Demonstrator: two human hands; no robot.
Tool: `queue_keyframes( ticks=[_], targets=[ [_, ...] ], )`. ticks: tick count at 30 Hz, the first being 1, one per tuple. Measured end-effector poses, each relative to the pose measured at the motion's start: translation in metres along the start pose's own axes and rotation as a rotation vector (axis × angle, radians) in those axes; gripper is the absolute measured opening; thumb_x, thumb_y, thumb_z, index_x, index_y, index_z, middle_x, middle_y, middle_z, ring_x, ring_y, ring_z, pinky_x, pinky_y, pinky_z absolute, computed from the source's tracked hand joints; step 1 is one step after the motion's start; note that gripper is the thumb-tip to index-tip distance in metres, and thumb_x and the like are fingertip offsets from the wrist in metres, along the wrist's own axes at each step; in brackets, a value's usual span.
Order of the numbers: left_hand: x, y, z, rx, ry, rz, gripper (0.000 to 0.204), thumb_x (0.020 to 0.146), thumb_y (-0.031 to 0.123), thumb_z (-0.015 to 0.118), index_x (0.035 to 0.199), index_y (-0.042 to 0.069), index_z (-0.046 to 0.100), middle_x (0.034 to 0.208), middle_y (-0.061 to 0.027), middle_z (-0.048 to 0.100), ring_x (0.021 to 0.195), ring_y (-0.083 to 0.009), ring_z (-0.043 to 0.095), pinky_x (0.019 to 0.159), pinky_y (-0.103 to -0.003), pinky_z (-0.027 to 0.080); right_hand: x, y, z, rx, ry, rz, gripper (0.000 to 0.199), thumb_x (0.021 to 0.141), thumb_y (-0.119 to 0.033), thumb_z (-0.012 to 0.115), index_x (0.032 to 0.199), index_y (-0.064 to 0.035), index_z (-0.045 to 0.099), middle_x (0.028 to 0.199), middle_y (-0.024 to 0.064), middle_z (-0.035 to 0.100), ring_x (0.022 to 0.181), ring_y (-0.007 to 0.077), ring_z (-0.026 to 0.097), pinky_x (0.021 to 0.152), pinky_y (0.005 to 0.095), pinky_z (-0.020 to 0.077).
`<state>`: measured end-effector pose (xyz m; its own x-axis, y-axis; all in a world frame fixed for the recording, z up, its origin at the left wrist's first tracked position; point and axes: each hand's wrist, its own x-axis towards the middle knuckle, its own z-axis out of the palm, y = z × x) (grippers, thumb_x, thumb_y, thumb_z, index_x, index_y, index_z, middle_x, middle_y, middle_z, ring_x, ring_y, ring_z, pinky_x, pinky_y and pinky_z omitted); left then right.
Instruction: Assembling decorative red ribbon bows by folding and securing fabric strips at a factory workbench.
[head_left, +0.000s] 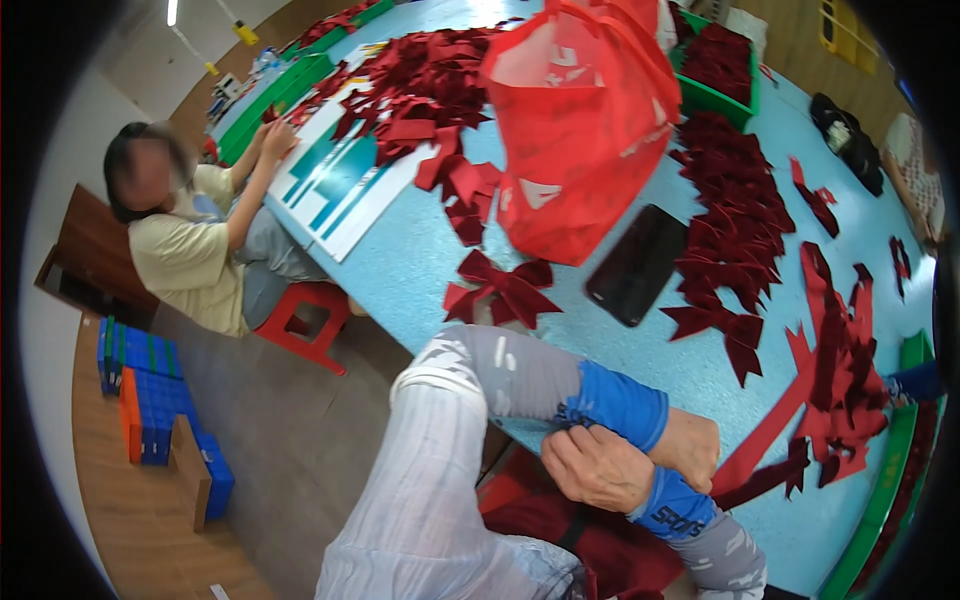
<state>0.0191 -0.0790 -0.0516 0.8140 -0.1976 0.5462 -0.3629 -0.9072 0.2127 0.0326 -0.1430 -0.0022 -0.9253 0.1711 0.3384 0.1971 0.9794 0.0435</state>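
My left forearm reaches across to the right in a grey patterned arm sleeve (525,375) with a blue cuff. Past the cuff, my left hand (690,447) is bent downward, its fingers hidden from view. Coming from the lower right, my right hand (600,468) has its fingers closed on the underside of that arm sleeve, near the blue part. Both hands are over the table's near edge, above a dark red cloth (620,545) on my lap. Just beyond my left arm lies a dark red velvet bow (500,288).
On the blue table (400,290) are a red bag (590,150), a black phone (637,265), a row of bows (735,220), loose red ribbons (845,390) and a bow heap (430,85). Green bins (742,110) hold more. Another person (190,230) sits at left on a red stool (305,325).
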Motion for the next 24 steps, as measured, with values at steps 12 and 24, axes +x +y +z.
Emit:
queue_keyframes(
  ticks=[12,24],
  targets=[
    [0.012,0.013,-0.02,-0.234,-0.069,-0.01,0.022,0.067,0.023,0.064,0.063,0.007,0.05,0.06,-0.0064,0.049,0.058,-0.0243,0.053,0.047,-0.038,0.041,-0.004,0.02,-0.092,0.982,0.62,0.575,0.022,0.075,-0.001,0.065,0.097,0.0008,0.063,0.077,0.0074,0.06,0.062,0.0141,0.057,0.05,0.0263,0.04],
    [0.041,0.003,-0.025,-0.204,-0.283,-0.102,0.035,0.071,0.016,0.071,0.056,0.008,0.041,0.057,-0.005,0.042,0.055,-0.0202,0.05,0.044,-0.033,0.04,-0.065,0.013,-0.192,1.085,1.236,0.722,0.015,0.084,-0.007,0.051,0.09,-0.0015,0.063,0.065,0.0021,0.06,0.057,0.0118,0.058,0.053,0.0255,0.0446]
  ],
)
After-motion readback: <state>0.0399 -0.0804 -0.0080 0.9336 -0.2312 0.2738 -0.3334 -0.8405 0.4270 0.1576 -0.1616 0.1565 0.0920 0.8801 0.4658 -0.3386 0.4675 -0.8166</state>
